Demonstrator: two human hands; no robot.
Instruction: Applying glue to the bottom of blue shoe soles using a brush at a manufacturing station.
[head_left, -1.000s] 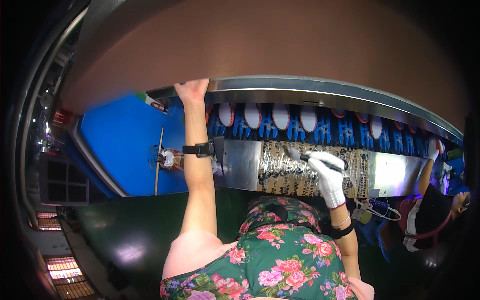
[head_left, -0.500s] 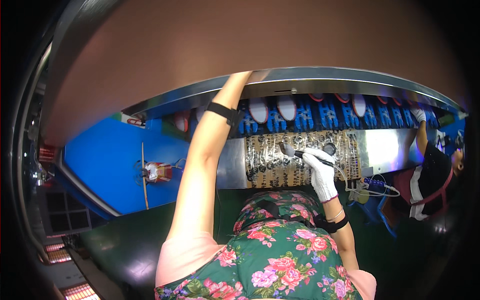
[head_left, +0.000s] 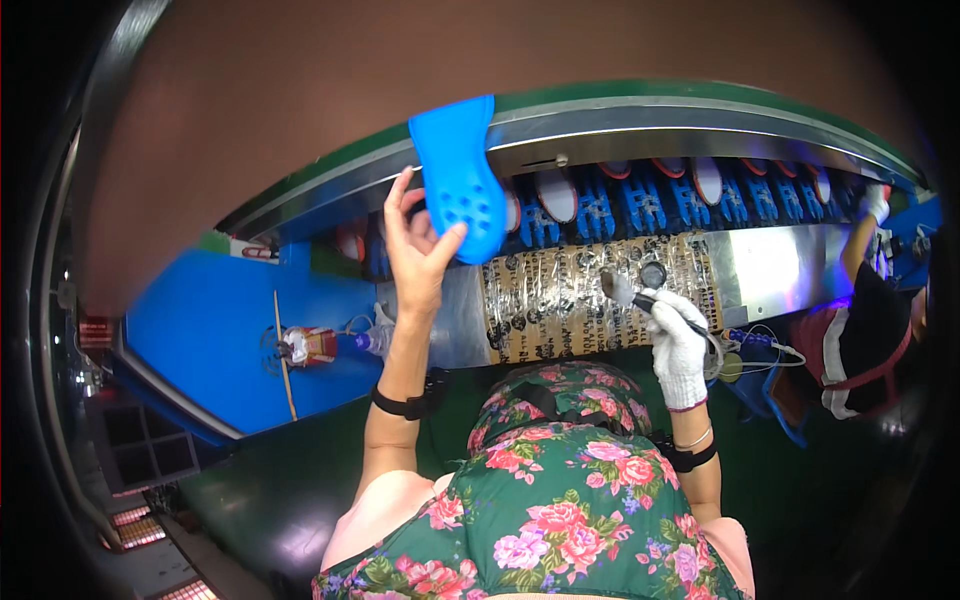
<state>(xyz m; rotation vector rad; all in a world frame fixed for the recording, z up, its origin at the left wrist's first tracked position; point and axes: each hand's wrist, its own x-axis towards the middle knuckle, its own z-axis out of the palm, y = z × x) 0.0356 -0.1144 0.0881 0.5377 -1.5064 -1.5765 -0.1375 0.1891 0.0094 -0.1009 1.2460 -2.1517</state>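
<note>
My bare left hand (head_left: pixel 415 250) grips a bright blue foam clog (head_left: pixel 455 165) by its rounded end, thumb on the face with the small round holes. The clog's other end reaches up across the metal rail (head_left: pixel 350 195). In a white knit glove, my right hand (head_left: pixel 682 345) is closed round the dark handle of a brush (head_left: pixel 622 291), bristles pointing left. A pale tube loops from behind that hand. Below the brush lies a work surface wrapped in brown printed paper and clear tape (head_left: pixel 550 310). A small round black dish (head_left: pixel 653 274) sits just beyond the gloved hand.
Beyond the work surface runs a row of blue clamp-like holders (head_left: pixel 645 205) with white, red-edged shoe-shaped pieces (head_left: pixel 557 195). A blue table (head_left: pixel 200 330) stands at left, with a stick and a red-and-white container (head_left: pixel 310 346). At far right a co-worker's gloved hand (head_left: pixel 877 203) reaches to the row.
My left hand has come back from beyond the rail, now with the blue clog in it. My right hand and the brush have shifted slightly right.
</note>
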